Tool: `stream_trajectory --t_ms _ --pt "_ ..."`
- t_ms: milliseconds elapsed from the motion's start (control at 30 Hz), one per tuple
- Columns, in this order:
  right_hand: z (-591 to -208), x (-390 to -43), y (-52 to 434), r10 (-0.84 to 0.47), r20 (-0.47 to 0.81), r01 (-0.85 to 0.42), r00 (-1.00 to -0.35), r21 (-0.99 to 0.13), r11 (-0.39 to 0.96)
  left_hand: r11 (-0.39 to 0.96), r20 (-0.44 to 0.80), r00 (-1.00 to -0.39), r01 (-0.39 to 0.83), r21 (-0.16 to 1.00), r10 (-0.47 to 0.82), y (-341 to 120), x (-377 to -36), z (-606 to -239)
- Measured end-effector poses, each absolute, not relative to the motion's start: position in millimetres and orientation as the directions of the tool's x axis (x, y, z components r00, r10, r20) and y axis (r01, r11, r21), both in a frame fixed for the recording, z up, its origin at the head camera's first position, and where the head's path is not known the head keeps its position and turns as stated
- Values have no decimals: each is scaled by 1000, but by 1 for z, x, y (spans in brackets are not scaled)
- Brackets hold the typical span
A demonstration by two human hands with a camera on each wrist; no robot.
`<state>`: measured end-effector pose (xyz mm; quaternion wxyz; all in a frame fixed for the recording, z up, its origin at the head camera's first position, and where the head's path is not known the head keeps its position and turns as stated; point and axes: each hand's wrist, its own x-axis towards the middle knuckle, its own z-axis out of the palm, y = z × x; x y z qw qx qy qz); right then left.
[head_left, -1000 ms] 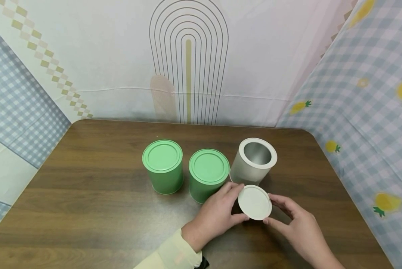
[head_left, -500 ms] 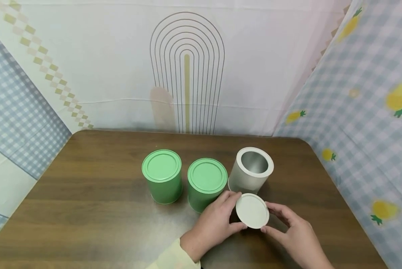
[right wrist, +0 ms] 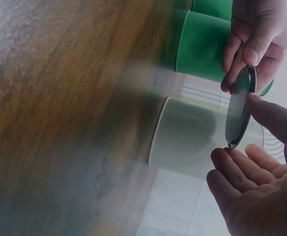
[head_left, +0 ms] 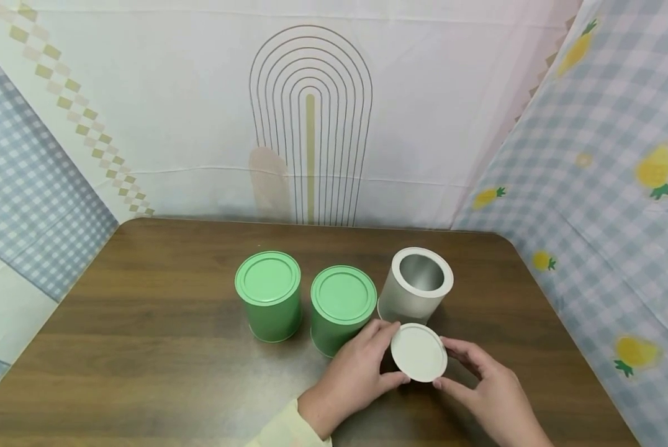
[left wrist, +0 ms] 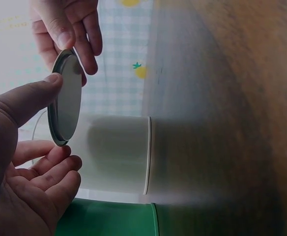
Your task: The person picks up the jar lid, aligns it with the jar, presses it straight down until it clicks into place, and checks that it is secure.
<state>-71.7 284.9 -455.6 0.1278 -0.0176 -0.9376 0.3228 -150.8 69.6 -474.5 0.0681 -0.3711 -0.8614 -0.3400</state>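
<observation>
Both hands hold a round white can lid [head_left: 419,352] by its rim, in front of an open white can [head_left: 406,302]. My left hand [head_left: 357,371] pinches the lid's left edge between thumb and fingers. On the opposite edge, the thumb and fingers of my right hand [head_left: 487,383] pinch it too. Both wrist views show the lid [left wrist: 69,101] raised off the table, its thin metallic rim visible. The white can stands upright, and its silvery inside shows through the round opening.
Two green cans with green lids stand left of the white one: the nearer [head_left: 342,304] right beside my left hand, the other [head_left: 269,292] farther left. All stand on a brown wooden table [head_left: 144,347]. Patterned cloth [head_left: 200,112] hangs behind and at both sides.
The head view has tilted up a little, so everything sits lower in it. Hands, lid and cans keep nearly the same places relative to each other.
</observation>
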Motion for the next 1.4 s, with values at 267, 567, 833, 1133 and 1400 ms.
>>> stream_trajectory --t_ms 267,567,833,1133,1400 --pt "-455 -72 285 112 248 -63 -962 -603 796 496 375 -717 685 534 587 70 -149 -476" --pt "-454 -71 284 113 230 -52 -966 -608 792 492 394 -709 697 522 585 69 -150 -477" --pt "-453 -70 284 119 228 -47 -966 -612 790 487 390 -707 697 526 590 68 -150 -475" --pt "-450 -72 283 124 223 -38 -967 -608 793 483 403 -699 706 517 591 69 -151 -472" --pt "-450 -71 284 126 227 -40 -966 -611 790 482 393 -704 699 528 592 69 -149 -470"
